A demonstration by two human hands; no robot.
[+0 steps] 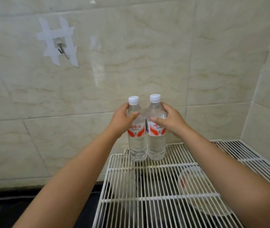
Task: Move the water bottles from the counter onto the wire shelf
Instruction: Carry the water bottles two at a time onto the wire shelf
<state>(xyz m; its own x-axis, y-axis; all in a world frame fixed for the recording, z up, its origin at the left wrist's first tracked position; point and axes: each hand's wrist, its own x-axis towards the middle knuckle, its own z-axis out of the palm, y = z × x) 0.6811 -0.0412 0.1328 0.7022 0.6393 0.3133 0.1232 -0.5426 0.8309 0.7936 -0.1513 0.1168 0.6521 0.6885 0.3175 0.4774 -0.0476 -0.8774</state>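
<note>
Each hand [122, 119] [170, 120] round a bottle [136, 139] [156, 137]

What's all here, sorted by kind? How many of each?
Water bottles: 2, the left bottle and the right bottle, each gripped by a hand
Hands: 2, left hand, right hand
Wire shelf: 1
Wall hook: 1
Total: 6
</note>
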